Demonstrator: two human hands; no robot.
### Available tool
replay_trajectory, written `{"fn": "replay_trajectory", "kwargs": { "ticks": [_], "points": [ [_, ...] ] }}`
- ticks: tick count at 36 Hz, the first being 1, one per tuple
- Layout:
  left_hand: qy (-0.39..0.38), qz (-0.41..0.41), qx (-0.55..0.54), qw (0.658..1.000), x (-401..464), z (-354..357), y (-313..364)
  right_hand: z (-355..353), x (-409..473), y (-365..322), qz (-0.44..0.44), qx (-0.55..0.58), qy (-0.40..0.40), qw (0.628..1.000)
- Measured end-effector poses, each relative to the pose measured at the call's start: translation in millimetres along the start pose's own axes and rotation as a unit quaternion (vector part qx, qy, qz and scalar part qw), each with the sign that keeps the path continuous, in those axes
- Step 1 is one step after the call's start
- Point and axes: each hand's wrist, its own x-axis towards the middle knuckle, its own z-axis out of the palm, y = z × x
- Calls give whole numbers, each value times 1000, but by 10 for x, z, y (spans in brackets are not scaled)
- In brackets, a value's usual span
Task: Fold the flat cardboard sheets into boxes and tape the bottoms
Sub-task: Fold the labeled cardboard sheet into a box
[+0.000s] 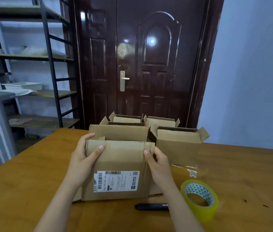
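Observation:
A brown cardboard box (119, 161) with a white shipping label stands on the wooden table (23, 181) right in front of me. My left hand (84, 158) grips its upper left corner, thumb on the near face and fingers behind the flap. At the upper right corner my right hand (157, 163) holds the box, thumb on the near face by the flap fold. A roll of yellowish clear tape (201, 198) stands on the table to the right.
Three folded boxes with open top flaps stand behind: one at right (179, 146), two further back (125, 121) (161, 122). A black pen-like tool (152, 206) lies near the front edge. A torn paper scrap (191, 172) lies right of the box. Shelves stand left, a dark door behind.

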Motion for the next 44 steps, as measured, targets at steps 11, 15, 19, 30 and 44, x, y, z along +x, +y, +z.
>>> {"fn": "replay_trajectory", "kwargs": {
  "ticks": [11, 15, 19, 30, 44],
  "points": [
    [12, 4, 17, 1000, -54, 84, -101, -4, 34, 63, -26, -49, 47, 997],
    [-3, 3, 21, 1000, -42, 160, -115, -78, 64, 104, -37, -84, 84, 992],
    [34, 6, 52, 998, 17, 227, -189, -91, 81, 127, -10, -74, 97, 993],
    [-18, -48, 71, 996, 154, 164, -145, -81, 118, 109, 39, -74, 21, 996],
    [-45, 10, 134, 990, 217, 107, -126, -196, 256, 28, 50, -112, -79, 989]
  ]
}}
